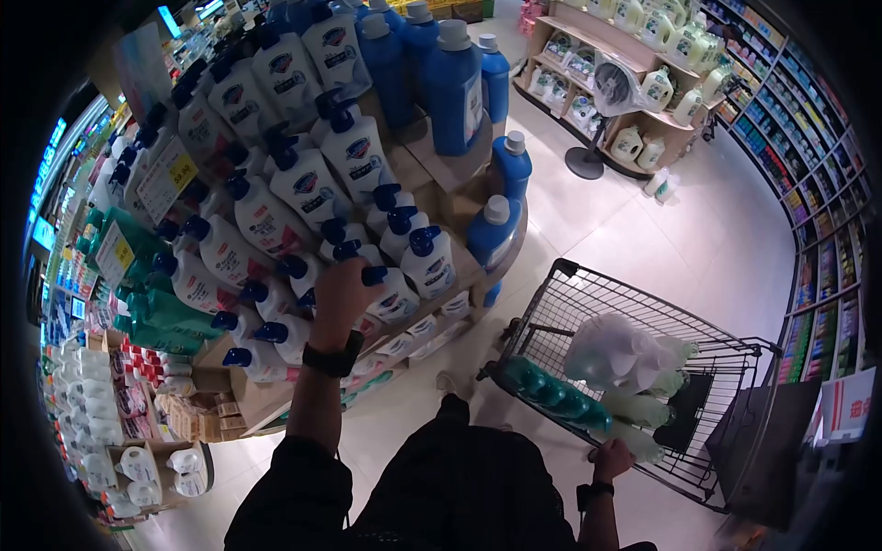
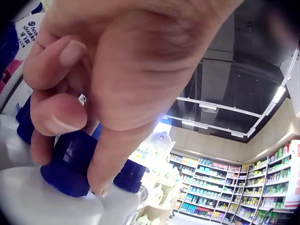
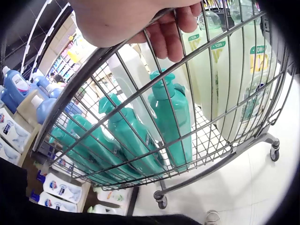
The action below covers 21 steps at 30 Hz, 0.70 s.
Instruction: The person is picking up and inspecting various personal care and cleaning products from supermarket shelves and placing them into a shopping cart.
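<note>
On the display, my left hand [image 1: 342, 298] reaches down among white bottles with blue pump tops. The left wrist view shows that hand [image 2: 126, 70] with its thumb and fingers round the blue cap [image 2: 71, 161] of one white bottle, which stands among others. My right hand [image 1: 613, 459] grips the near rim of the wire shopping cart [image 1: 634, 296]; in the right wrist view its fingers [image 3: 171, 40] curl over the rim. Inside the cart lie several green pump bottles [image 3: 171, 117], pale green bottles [image 3: 229, 75] and a clear plastic-wrapped bundle [image 1: 597, 354].
Large blue bottles [image 1: 455, 92] stand at the display's right end. A fan [image 1: 614, 89] in plastic stands by a shelf of pale jugs [image 1: 657, 87]. Tall stocked shelves [image 1: 808, 184] line the right side. Green bottles [image 1: 170, 317] fill the display's left. Pale floor [image 1: 643, 225] lies behind the cart.
</note>
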{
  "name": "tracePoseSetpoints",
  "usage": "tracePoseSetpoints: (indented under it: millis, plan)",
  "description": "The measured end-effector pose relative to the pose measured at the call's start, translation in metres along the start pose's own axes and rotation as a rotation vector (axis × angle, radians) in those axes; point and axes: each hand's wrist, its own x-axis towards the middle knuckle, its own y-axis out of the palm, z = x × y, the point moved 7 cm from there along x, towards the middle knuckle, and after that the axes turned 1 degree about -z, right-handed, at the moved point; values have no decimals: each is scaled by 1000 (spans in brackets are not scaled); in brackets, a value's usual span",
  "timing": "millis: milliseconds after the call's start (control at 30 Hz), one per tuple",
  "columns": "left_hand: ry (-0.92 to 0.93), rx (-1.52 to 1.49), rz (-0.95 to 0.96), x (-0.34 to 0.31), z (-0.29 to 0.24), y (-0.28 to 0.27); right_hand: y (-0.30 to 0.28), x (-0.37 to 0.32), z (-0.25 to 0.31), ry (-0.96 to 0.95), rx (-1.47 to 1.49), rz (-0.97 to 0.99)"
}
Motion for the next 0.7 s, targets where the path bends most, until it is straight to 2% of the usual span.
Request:
tracePoseSetpoints:
  millis: [33,167,400,467,567,700]
  plan:
    - [-13,29,59,2,0,2,-3,0,3,-21,22,-75]
    - [-6,78,92,5,6,13,1,0,0,-46,-14,-31]
    - [-18,1,-13,2,5,12,9,2,-6,-10,-43,33]
    - [-103,-26,-33,0,-1,0,19,4,-9,3,-29,99]
    - [-118,-34,-79,-1,-7,-23,23,2,-15,-8,-44,147]
    - [-172,-156,-197,-7,-29,-71,17,9,-21,45,222,182]
